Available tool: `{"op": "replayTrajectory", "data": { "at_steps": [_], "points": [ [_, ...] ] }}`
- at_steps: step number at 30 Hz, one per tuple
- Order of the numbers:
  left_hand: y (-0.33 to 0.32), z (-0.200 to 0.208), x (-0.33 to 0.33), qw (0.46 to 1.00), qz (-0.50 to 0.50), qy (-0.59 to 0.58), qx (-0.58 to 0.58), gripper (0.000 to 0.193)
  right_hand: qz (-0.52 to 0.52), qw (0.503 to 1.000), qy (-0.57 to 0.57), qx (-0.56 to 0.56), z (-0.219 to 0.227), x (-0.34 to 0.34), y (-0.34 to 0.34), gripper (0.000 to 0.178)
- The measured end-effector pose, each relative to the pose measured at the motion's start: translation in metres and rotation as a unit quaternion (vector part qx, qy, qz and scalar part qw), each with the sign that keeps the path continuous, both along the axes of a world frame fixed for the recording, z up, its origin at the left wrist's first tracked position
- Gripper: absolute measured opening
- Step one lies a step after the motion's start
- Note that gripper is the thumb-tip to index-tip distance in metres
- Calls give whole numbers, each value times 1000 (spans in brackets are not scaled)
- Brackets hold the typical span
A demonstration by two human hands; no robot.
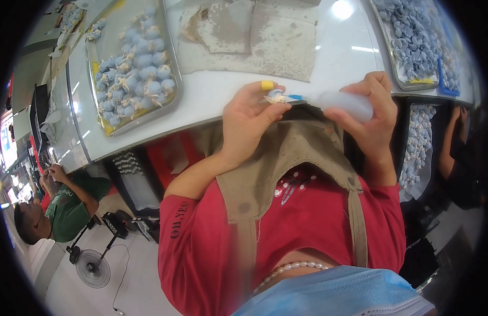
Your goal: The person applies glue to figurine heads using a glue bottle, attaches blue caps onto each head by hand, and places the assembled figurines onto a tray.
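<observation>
My left hand pinches a small blue and cream figure piece between thumb and fingers at the table's near edge. Yellow tape wraps one of its fingers. My right hand is closed round a translucent white squeeze bottle, which lies on its side in the grip. Its slim blue tip points left and meets the piece or stops very close to it; I cannot tell which.
A tray of blue and cream pieces stands at the left. Stained cardboard lies ahead. At the far right are a tray of grey-blue parts and a blue tray. A co-worker sits left, near a fan.
</observation>
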State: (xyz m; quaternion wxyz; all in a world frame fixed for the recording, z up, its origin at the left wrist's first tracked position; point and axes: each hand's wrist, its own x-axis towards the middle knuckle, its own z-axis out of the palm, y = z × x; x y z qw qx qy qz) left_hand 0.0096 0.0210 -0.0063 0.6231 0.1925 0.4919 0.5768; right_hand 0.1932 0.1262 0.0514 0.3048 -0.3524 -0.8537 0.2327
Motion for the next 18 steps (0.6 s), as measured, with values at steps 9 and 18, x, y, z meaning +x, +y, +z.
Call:
{"op": "replayTrajectory", "data": {
  "at_steps": [9,18],
  "points": [
    [-3,1,-7,1000,-1,4,6,35,19,999,-25,26,3,-17,-1,30],
    [-2,-2,-10,999,7,-44,14,33,-15,1000,-19,-4,3,-12,-3,29]
  ]
}}
